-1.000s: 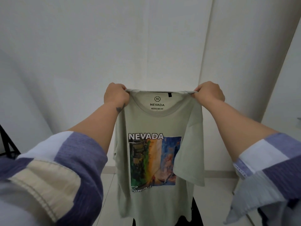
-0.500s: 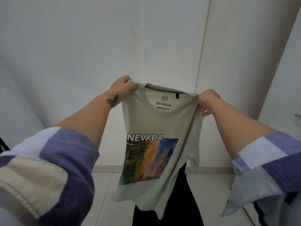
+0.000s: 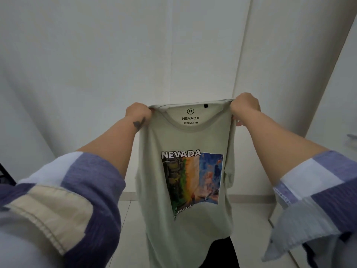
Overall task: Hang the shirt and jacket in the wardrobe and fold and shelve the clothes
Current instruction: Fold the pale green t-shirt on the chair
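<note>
The shirt (image 3: 185,171) swings back level, hanging mid-frame: pale green, "NEVADA" print facing us, left hand (image 3: 138,113) and right hand (image 3: 245,107) each gripping a shoulder.

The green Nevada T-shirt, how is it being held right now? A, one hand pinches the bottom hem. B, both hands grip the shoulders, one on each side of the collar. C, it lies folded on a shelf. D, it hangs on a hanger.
B: the left hand and the right hand each grip a top shoulder of the T-shirt, which hangs down with its print facing the camera.
</note>
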The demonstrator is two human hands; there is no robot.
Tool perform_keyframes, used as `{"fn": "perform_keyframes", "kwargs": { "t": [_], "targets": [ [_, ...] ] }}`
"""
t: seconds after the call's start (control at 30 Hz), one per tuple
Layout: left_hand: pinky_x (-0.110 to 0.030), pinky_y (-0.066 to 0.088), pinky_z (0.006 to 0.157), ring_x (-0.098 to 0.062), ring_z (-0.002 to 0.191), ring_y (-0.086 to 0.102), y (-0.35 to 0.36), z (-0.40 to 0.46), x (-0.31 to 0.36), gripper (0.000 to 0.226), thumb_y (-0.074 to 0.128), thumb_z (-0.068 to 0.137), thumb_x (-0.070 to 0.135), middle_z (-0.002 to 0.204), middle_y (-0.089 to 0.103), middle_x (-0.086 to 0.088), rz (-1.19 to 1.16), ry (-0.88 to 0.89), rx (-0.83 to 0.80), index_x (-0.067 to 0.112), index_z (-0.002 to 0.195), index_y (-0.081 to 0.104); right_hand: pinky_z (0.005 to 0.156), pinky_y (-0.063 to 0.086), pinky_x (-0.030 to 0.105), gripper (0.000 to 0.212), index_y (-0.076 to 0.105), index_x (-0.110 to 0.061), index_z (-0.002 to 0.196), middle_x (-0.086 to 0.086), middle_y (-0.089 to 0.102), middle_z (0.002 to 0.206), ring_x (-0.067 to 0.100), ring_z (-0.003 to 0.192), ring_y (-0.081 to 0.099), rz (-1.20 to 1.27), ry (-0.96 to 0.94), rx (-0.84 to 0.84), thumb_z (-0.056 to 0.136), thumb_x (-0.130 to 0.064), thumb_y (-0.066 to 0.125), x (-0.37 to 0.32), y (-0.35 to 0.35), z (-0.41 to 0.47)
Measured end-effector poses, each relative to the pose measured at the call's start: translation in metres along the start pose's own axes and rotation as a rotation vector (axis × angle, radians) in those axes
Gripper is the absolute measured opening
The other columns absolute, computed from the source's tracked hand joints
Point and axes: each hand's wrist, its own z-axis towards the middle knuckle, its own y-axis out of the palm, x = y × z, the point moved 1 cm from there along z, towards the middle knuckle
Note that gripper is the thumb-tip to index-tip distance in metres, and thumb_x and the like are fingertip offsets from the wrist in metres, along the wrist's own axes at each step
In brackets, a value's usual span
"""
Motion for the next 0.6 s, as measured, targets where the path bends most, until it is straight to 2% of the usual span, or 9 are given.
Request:
{"fn": "perform_keyframes", "kwargs": {
  "t": [0.07, 0.17, 0.23, 0.27, 0.33, 0.4, 0.5, 0.53, 0.6],
  "targets": [
    [-0.027, 0.04, 0.062, -0.026, 0.082, 0.056, 0.0, -0.004, 0.002, 0.029, 0.049, 0.096, 0.032, 0.104, 0.058, -0.013, -0.279, -0.079, -0.085, 0.004, 0.098, 0.056, 0.085, 0.055, 0.044, 0.024, 0.066, -0.002, 0.098, 0.019, 0.067, 0.109, 0.038, 0.097, 0.065, 0.0, 0.022, 0.022, 0.08, -0.002, 0.049, 0.002, -0.002, 0.001],
    [-0.039, 0.049, 0.083, -0.029, 0.106, 0.057, 0.0, -0.007, -0.001, 0.035, 0.054, 0.094, 0.034, 0.113, 0.059, -0.008, -0.642, -0.144, -0.254, 0.01, 0.119, 0.055, 0.084, 0.054, 0.039, 0.011, 0.062, -0.004, 0.082, 0.018, 0.067, 0.109, 0.037, 0.098, 0.065, -0.029, 0.059, 0.026, 0.082, -0.002, 0.052, 0.008, -0.004, 0.002],
    [-0.035, 0.05, 0.078, -0.024, 0.098, 0.059, 0.001, -0.008, -0.001, 0.025, 0.054, 0.095, 0.03, 0.102, 0.064, -0.004, -0.765, -0.074, -0.255, 0.014, 0.113, 0.058, 0.086, 0.054, 0.041, 0.014, 0.063, -0.002, 0.087, 0.019, 0.067, 0.109, 0.038, 0.097, 0.065, -0.025, 0.077, 0.033, 0.083, -0.003, 0.05, 0.012, -0.006, 0.001],
    [-0.03, 0.048, 0.071, -0.021, 0.09, 0.059, 0.0, -0.008, -0.001, 0.018, 0.055, 0.094, 0.028, 0.094, 0.064, -0.002, -0.77, -0.023, -0.207, 0.015, 0.106, 0.059, 0.085, 0.054, 0.04, 0.012, 0.061, -0.003, 0.081, 0.019, 0.067, 0.109, 0.038, 0.096, 0.065, -0.034, 0.079, 0.034, 0.083, -0.003, 0.049, 0.013, -0.007, 0.0],
    [-0.026, 0.039, 0.062, -0.018, 0.078, 0.052, -0.001, -0.007, -0.003, 0.015, 0.056, 0.093, 0.029, 0.082, 0.058, -0.002, -0.63, 0.13, -0.118, 0.014, 0.09, 0.058, 0.083, 0.054, 0.038, 0.018, 0.049, -0.005, 0.067, 0.019, 0.066, 0.106, 0.036, 0.095, 0.065, -0.037, 0.084, 0.042, 0.084, -0.003, 0.047, 0.015, -0.008, -0.002],
    [-0.028, 0.039, 0.066, -0.018, 0.079, 0.051, -0.005, -0.003, -0.006, 0.017, 0.058, 0.092, 0.031, 0.083, 0.057, -0.001, -0.331, 0.234, -0.107, 0.015, 0.088, 0.061, 0.084, 0.054, 0.039, 0.021, 0.045, -0.006, 0.064, 0.018, 0.066, 0.104, 0.036, 0.094, 0.065, -0.038, 0.1, 0.046, 0.085, -0.002, 0.047, 0.016, -0.008, -0.002],
    [-0.033, 0.038, 0.083, -0.022, 0.103, 0.055, -0.011, 0.002, -0.009, 0.02, 0.06, 0.088, 0.037, 0.103, 0.063, 0.003, 0.213, 0.197, 0.054, 0.025, 0.102, 0.069, 0.07, 0.05, 0.033, 0.024, 0.042, -0.007, 0.063, 0.016, 0.063, 0.099, 0.032, 0.088, 0.062, -0.072, 0.087, 0.027, 0.085, -0.001, 0.047, 0.014, -0.005, -0.007],
    [-0.034, 0.037, 0.081, -0.025, 0.105, 0.055, -0.012, 0.001, -0.008, 0.021, 0.059, 0.088, 0.036, 0.107, 0.062, 0.0, 0.349, 0.184, 0.16, 0.025, 0.102, 0.069, 0.064, 0.045, 0.031, 0.026, 0.04, -0.008, 0.062, 0.016, 0.061, 0.098, 0.03, 0.084, 0.058, -0.088, 0.076, 0.016, 0.085, -0.001, 0.048, 0.012, -0.002, -0.008],
    [-0.034, 0.038, 0.073, -0.03, 0.099, 0.057, -0.011, -0.001, -0.006, 0.023, 0.053, 0.09, 0.029, 0.108, 0.059, -0.007, 0.479, 0.155, 0.302, 0.017, 0.101, 0.069, 0.066, 0.04, 0.029, 0.028, 0.038, -0.008, 0.062, 0.015, 0.061, 0.105, 0.026, 0.085, 0.054, -0.131, 0.049, 0.012, 0.087, -0.001, 0.051, 0.007, 0.001, -0.011]
  ]
}}
